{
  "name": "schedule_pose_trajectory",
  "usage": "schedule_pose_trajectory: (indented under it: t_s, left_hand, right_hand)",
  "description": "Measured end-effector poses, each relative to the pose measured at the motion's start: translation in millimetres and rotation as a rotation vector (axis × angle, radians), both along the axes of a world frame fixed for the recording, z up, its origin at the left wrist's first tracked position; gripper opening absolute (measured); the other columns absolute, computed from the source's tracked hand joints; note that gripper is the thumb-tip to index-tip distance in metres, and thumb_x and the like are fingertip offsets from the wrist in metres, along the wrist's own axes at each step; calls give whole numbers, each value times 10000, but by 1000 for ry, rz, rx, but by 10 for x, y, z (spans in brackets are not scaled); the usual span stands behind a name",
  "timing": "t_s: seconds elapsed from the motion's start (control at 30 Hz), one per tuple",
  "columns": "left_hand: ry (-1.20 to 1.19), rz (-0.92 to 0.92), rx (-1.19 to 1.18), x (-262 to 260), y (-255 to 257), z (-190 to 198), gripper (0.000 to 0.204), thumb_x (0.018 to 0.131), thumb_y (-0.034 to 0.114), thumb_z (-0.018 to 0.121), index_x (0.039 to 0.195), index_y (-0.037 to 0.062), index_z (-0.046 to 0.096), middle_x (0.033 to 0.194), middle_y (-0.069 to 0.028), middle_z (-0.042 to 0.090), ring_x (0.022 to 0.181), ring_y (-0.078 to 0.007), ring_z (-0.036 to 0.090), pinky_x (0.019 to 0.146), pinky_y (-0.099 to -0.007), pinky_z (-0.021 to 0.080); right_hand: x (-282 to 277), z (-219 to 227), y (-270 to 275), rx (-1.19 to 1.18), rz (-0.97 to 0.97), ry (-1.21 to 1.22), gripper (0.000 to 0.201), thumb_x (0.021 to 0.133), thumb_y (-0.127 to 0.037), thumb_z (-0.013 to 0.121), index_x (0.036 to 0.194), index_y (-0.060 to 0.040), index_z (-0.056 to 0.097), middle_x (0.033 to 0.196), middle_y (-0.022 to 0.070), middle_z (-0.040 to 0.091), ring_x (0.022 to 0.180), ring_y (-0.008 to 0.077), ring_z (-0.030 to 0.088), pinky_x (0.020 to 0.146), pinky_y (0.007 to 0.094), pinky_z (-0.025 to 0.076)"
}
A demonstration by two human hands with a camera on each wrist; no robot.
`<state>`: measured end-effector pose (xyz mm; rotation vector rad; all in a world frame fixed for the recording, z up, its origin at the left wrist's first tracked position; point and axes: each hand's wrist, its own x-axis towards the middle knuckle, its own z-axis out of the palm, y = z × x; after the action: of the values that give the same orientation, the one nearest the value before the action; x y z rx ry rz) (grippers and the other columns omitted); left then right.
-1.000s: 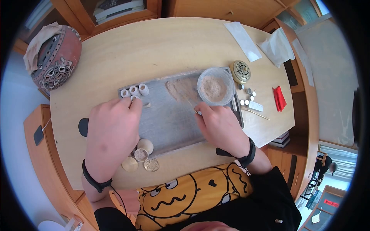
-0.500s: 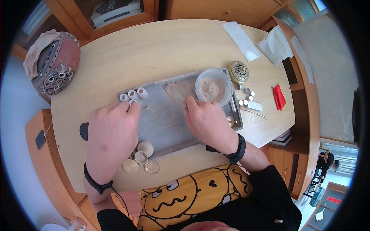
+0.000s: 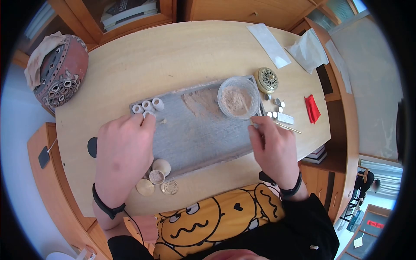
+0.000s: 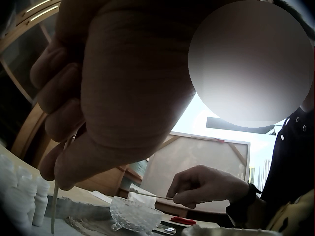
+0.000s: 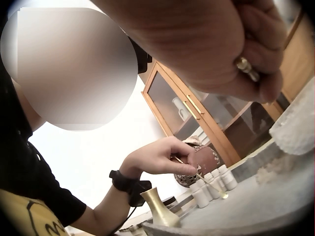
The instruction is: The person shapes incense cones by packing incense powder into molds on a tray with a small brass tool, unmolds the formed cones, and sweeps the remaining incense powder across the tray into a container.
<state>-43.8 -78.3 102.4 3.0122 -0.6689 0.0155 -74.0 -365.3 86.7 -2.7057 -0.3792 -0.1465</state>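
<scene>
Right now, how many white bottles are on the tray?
4: three white bottles in a row at the far left corner of the tray, another bottle by the left hand, which may hide more.

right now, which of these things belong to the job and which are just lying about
Likely in the job:
left hand, gripping a thin tool
right hand, gripping a thin stick
grey tray
clear bowl
pale powder
white bottles

Seemingly just lying about:
red pouch
round brass container
white paper strip
patterned pot

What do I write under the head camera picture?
Left hand by white bottles, right hand holding a thin stick over a powder bowl.
</scene>
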Motion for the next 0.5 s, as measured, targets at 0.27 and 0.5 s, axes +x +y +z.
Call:
schedule_pose_trajectory:
  t_s: [0.27,0.5]
  left_hand:
    - [66,25,12,-7,3,6,120,847,136,678,834,42,604,754,-106,612,736,-325,627,652,-451,485]
    - [75,27,-1,-2,0,13,121,848,139,680,841,42,608,765,-105,619,747,-324,630,660,-453,485]
  right_hand:
    - [-21,10,-115,-130,-75,-29,113,895,-81,671,977,-34,609,725,131,655,576,309,648,516,388,508]
    - [5,-43,77,60,163,115,105,889,-75,654,944,-16,586,686,132,650,577,322,654,517,398,520]
